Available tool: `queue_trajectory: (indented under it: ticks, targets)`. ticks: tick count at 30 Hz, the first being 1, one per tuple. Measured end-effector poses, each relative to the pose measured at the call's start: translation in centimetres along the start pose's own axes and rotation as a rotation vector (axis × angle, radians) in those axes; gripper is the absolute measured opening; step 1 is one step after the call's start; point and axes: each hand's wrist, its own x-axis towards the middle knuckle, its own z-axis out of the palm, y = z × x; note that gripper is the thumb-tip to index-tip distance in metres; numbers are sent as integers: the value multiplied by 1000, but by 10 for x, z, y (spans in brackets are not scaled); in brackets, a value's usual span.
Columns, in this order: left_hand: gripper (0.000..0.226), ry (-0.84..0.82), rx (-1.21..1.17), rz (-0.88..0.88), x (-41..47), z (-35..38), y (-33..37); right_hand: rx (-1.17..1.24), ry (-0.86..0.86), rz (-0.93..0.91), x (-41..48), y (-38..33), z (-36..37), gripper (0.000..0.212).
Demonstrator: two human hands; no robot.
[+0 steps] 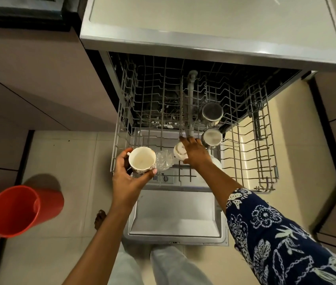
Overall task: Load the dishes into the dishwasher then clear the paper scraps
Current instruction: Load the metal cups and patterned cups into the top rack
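Pale kitchen tiles surround the open dishwasher (173,214), its rack (122,120) pulled out. Steel cups (212,114) and a glass (164,160) already sit inside, so loading looks part done; no paper scraps show. The left hand (126,177) wraps a patterned cup (142,159) at the rack's near edge, while the outstretched right hand (196,153) grips an upturned white cup (179,152) in the rack.

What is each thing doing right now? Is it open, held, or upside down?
Dishwasher door: open, lying flat.
Top rack: pulled out.
Patterned cup: upright, held by left hand.
White cup: upside down in the rack, gripped by right hand.
Glass: in the rack.
Two steel cups: in the rack.
Red bucket: upright on the floor.
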Motion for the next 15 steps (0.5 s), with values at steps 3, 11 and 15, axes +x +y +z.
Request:
queue_trajectory:
  ticks: [3, 11, 15]
  targets:
    - [86, -6, -1, 9, 1, 3, 4, 92, 113, 57, -18, 5, -3, 83]
    - [81, -114, -34, 35, 12, 15, 12, 1205, 152, 288, -69, -17, -12, 22]
    - [80, -233, 14, 41, 20, 26, 20, 1807, -259, 310, -76, -35, -24, 24]
